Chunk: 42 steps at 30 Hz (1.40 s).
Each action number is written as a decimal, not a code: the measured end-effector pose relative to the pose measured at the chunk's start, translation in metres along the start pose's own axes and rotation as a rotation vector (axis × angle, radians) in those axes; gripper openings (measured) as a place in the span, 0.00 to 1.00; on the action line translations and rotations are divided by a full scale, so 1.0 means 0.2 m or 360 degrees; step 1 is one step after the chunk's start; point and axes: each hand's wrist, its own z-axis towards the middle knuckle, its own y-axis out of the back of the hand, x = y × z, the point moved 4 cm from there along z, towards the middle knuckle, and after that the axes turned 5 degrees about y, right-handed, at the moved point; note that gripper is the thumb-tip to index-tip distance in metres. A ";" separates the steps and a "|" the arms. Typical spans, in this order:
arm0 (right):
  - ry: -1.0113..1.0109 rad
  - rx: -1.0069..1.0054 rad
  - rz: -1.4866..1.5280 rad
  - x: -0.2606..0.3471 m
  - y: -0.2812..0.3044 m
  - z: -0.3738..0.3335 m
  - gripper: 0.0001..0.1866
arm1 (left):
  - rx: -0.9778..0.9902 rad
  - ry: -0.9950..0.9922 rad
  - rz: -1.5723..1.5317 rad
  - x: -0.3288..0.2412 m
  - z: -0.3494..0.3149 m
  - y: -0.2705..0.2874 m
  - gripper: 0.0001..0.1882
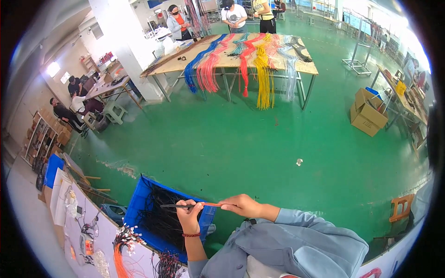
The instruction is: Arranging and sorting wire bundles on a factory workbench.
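My left hand (189, 217) pinches a thin black sleeve or cable (169, 205) between thumb and fingers. From it, red-orange wires (212, 204) run across to my right hand (242, 205), whose fingers are closed on them. The wires lie nearly level and stretched between the two hands. Below my left hand stands a blue bin (208, 217) holding a tangled heap of black cables (162, 221). My left wrist and forearm hide part of the bin.
Beside the bin, a white table (99, 208) carries an orange wire bundle (118, 259) with white connectors and dark wires (168, 266). Across the green floor (222, 139), coloured wire bundles hang off a long table (232, 60). A cardboard box (367, 113) stands right; several people are farther off.
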 end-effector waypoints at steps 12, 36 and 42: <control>0.0013 -0.0120 -0.0020 0.05 -0.04 0.04 0.10 | 0.0247 0.0122 0.0008 0.08 -0.09 -0.19 0.12; -0.0379 0.0314 0.1091 -0.09 -0.10 0.05 0.21 | -0.0144 -0.0099 0.0178 -0.03 -0.09 -0.17 0.19; -0.0126 0.0046 0.0382 -0.06 -0.01 0.01 0.13 | -0.0289 -0.0175 0.0064 -0.07 -0.04 -0.09 0.20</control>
